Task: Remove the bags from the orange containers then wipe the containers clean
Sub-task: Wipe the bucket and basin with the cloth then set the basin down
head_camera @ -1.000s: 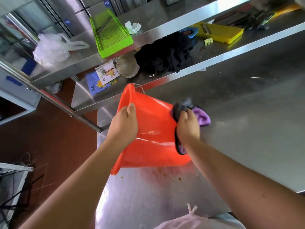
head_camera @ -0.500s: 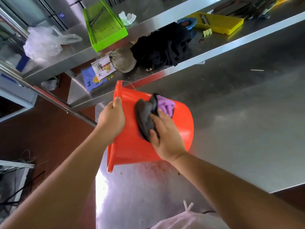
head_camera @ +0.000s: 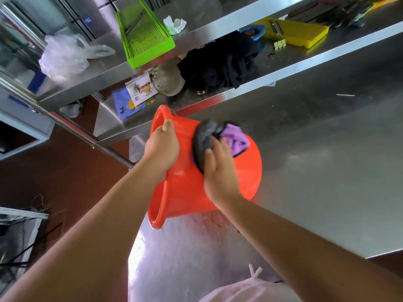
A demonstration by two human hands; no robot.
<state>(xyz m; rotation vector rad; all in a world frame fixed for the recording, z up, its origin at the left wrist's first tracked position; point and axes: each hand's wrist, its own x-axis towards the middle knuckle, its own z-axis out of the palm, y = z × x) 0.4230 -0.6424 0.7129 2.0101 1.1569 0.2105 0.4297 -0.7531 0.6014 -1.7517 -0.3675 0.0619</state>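
An orange bucket (head_camera: 244, 171) lies on its side on the steel table (head_camera: 316, 171), its mouth turned left over the table's edge. My left hand (head_camera: 162, 144) grips the bucket's upper rim, thumb outside. My right hand (head_camera: 218, 166) presses a grey and purple cloth (head_camera: 218, 138) against the bucket's outer wall, fingers curled over the cloth. A tied pale bag (head_camera: 244, 290) shows at the bottom edge of the view.
Orange smears and crumbs (head_camera: 209, 223) lie on the table below the bucket. Behind it a steel shelf (head_camera: 305, 64) holds dark cloth (head_camera: 222, 62), a yellow slicer (head_camera: 294, 31) and a metal bowl (head_camera: 168, 81). The upper shelf carries a green tray (head_camera: 146, 38) and a plastic bag (head_camera: 65, 55).
My right hand has carried the cloth from the bucket's base end up across its outer wall toward the rim side. The bucket has turned slightly under my left hand.
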